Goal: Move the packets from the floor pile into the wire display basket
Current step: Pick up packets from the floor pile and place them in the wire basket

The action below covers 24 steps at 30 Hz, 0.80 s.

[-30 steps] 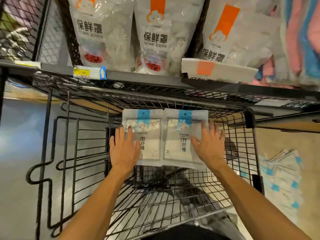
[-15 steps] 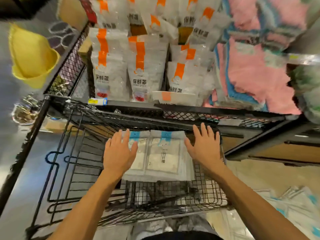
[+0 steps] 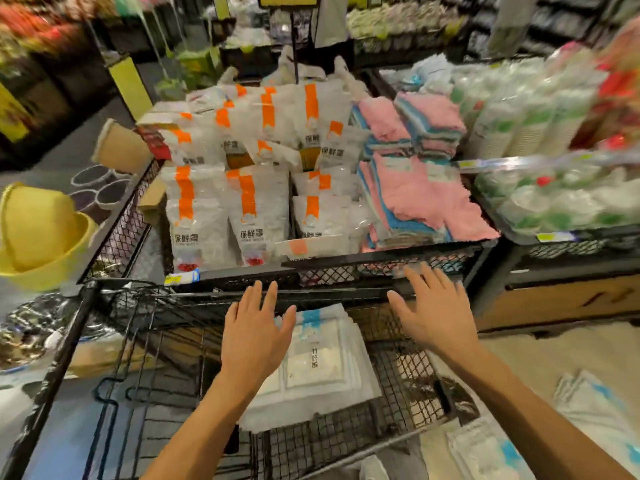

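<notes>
A stack of flat white packets (image 3: 320, 362) with blue strips at their top edge and dark printed characters down the front lies inside a black wire display basket (image 3: 412, 386), resting on its mesh floor toward the far side. The packets lie face up, edges roughly aligned, slightly fanned at the right. More of the same white-and-blue packets (image 3: 585, 410) lie loosely piled on the floor to the right of the basket.

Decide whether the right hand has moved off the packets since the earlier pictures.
Yes. The right hand has moved right, off the packets, toward the basket's right side.
</notes>
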### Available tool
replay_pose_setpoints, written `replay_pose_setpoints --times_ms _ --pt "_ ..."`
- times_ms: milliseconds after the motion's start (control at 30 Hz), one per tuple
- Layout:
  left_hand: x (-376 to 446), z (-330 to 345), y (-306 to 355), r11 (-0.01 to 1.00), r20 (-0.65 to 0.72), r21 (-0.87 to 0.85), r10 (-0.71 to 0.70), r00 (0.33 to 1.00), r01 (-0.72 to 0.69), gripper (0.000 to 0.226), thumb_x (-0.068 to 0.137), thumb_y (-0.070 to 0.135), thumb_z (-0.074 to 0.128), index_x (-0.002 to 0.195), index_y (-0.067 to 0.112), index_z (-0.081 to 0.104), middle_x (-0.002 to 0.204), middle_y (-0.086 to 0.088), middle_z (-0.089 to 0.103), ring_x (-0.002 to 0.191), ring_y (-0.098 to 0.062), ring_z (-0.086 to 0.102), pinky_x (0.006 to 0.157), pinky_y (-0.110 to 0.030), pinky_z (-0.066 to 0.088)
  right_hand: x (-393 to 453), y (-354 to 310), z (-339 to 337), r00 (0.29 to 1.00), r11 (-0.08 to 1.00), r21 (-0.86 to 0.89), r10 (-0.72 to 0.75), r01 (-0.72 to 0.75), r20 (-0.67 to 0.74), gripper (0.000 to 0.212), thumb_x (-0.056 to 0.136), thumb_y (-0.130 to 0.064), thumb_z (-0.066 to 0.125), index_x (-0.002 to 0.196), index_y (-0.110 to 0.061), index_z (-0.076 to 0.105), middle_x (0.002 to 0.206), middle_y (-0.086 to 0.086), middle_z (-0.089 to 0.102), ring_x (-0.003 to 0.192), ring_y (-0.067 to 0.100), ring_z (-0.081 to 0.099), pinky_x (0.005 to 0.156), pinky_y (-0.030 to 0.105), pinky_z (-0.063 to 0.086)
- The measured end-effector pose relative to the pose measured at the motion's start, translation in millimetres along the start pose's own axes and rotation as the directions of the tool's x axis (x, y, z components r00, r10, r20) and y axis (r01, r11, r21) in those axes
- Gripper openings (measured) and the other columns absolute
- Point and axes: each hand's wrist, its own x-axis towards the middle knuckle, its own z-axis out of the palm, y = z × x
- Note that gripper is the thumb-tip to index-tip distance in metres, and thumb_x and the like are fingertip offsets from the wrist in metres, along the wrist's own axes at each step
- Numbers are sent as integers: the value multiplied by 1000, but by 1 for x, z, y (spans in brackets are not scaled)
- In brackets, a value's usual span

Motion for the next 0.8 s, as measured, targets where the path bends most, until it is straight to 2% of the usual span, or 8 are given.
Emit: replay_pose_setpoints --times_ms 200,300,433,567,800 --pt "-28 5 39 958 55 -110 273 961 -265 68 104 59 24 163 28 11 172 2 6 158 -16 4 129 -39 6 -103 45 -19 960 966 65 257 -251 -112 74 98 -72 27 160 -32 31 170 0 23 157 23 19 127 49 14" --pt "-47 17 67 900 79 -168 418 905 -402 69 103 61 21 164 30 11 172 4 5 158 -15 2 129 -40 5 -169 69 -19 905 916 59 402 -398 -138 72 100 -71 26 159 -31 32 169 0 27 155 25 23 126 49 19" --pt "-82 30 110 806 100 -225 579 809 -548 71 102 63 21 163 28 16 171 3 9 158 -17 7 128 -43 10 -255 102 -21 828 846 63 532 -530 -179 83 92 -78 18 157 -30 38 164 0 38 151 26 33 121 50 28" --pt "-114 33 144 718 95 -252 685 722 -649 70 101 63 21 163 30 18 171 5 12 158 -15 9 127 -41 10 -329 126 -19 696 714 71 697 -697 -175 73 99 -69 33 160 -29 32 169 0 28 155 23 25 126 43 19" --pt "-145 43 207 588 110 -195 808 578 -785 69 105 60 25 164 27 13 171 3 10 158 -15 6 127 -40 8 -410 162 -5 500 525 159 849 -836 -172 76 98 -71 34 161 -29 29 169 1 28 155 24 25 127 42 21"
